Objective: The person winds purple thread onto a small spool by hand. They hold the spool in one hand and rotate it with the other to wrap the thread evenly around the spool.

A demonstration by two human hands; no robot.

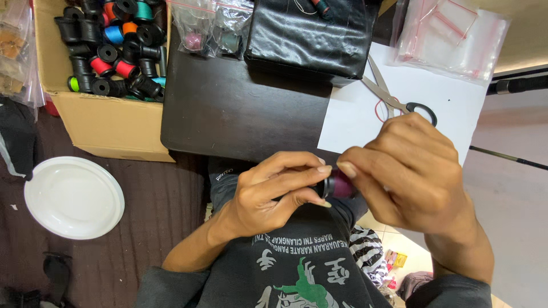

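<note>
Both my hands hold one small thread spool with black ends and magenta thread, just in front of my chest. My left hand pinches the spool's black left end between thumb and fingers. My right hand covers its right side, thumb pressed against the magenta thread. Most of the spool is hidden by my fingers. The hands sit at the near edge of a dark low table.
A white paper sheet on the table carries scissors and a red thread loop. A black pouch and small plastic bags lie behind. A cardboard box of coloured spools stands left; a white plate lies on the floor.
</note>
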